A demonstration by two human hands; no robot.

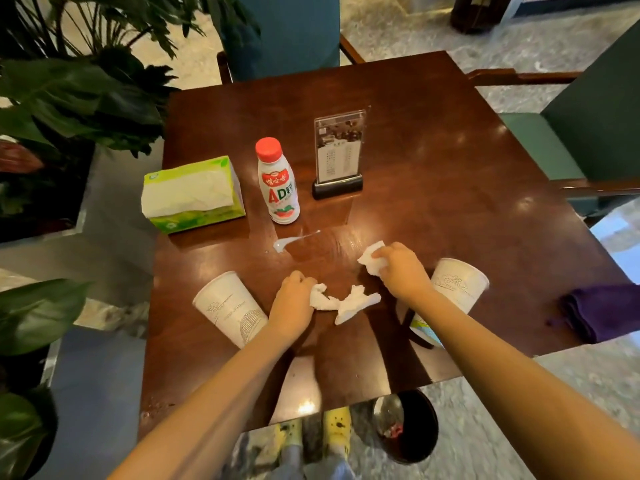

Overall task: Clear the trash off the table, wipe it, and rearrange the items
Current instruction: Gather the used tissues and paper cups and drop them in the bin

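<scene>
Café or hotel lounge seating area, seen from above.

Dark wooden table (pixel 433 188) with upright menu stand (pixel 338 154) at 12 o'clock, teal armchairs (pixel 581 133) at 12 and 3, potted plants (pixel 69 98) at 9 to 10, polished marble floor (pixel 398 26) all around, small bin (pixel 408 427) at 6.

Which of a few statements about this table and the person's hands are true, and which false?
1. The right hand grips a crumpled tissue. True.
2. The bottle has a blue cap. False: the cap is red.
3. A white spill lies on the table in front of the bottle. True.
4. The tissue box stands right of the menu stand. False: it stands left of the bottle, far from the stand.
5. The left hand holds a paper cup. False: it holds torn tissue; the cup stands beside it.
</scene>
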